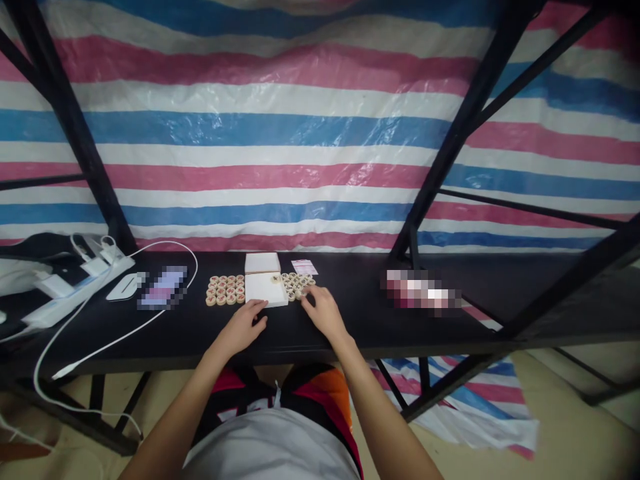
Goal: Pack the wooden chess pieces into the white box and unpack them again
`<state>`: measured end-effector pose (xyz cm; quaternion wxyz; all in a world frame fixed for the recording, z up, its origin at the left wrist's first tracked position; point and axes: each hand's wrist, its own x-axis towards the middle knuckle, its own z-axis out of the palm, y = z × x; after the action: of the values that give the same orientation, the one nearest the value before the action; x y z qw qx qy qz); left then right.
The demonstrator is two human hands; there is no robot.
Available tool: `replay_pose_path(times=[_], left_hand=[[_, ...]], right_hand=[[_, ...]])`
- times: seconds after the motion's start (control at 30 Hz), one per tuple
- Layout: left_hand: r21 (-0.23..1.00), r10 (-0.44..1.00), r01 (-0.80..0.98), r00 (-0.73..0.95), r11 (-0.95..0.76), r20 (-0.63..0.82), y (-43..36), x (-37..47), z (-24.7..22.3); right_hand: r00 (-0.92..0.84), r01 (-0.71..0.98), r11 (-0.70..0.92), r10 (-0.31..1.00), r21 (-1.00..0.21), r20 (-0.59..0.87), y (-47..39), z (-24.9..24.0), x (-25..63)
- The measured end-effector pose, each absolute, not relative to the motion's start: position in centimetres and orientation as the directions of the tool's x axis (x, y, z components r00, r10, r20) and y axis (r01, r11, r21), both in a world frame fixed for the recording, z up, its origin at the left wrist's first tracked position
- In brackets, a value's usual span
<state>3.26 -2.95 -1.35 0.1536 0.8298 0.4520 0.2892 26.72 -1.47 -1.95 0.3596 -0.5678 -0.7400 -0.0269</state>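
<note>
A shallow white box (pixel 263 293) with its hinged lid (pixel 263 263) folded back lies on the black table before me. One xiangqi piece (pixel 275 279) sits inside at its upper right. Red-marked xiangqi pieces (pixel 226 291) stand in neat rows left of the box; black-marked ones (pixel 289 280) are grouped on its right. My left hand (pixel 244 328) rests at the box's front left edge, fingers loosely extended, holding nothing. My right hand (pixel 324 312) reaches to the near right of the black group, thumb and fingertips closed about one xiangqi piece (pixel 299 293).
A small printed paper (pixel 305 267) lies behind the black pieces. To the left are a blurred phone (pixel 163 287), a white flat device (pixel 125 287), a white cable (pixel 120 342) and a power strip (pixel 85 293). A blurred red-and-white item (pixel 420 290) lies right, near black metal frame bars (pixel 453 143).
</note>
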Motion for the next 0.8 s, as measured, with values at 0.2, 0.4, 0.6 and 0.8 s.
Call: replay_pose_path(times=[0.2, 0.4, 0.6, 0.8], left_hand=[[0.517, 0.838, 0.66, 0.423, -0.546, 0.345, -3.0, 3.3, -1.2], [0.524, 0.834, 0.649, 0.423, -0.552, 0.355, -3.0, 3.4, -1.3], [0.534, 0.835, 0.642, 0.419, -0.55, 0.357, -2.9, 3.4, -1.4], [0.539, 0.832, 0.634, 0.426, -0.554, 0.354, -3.0, 3.4, -1.1]], right_hand=[[-0.29, 0.875, 0.439, 0.811, -0.202, 0.508, 1.1, 0.5, 22.3], [-0.313, 0.924, 0.372, 0.868, -0.086, 0.386, 3.5, 0.3, 20.9], [-0.28, 0.939, 0.338, 0.862, -0.068, 0.424, 3.1, -0.1, 21.3], [-0.26, 0.923, 0.357, 0.853, -0.142, 0.453, 2.5, 0.0, 21.5]])
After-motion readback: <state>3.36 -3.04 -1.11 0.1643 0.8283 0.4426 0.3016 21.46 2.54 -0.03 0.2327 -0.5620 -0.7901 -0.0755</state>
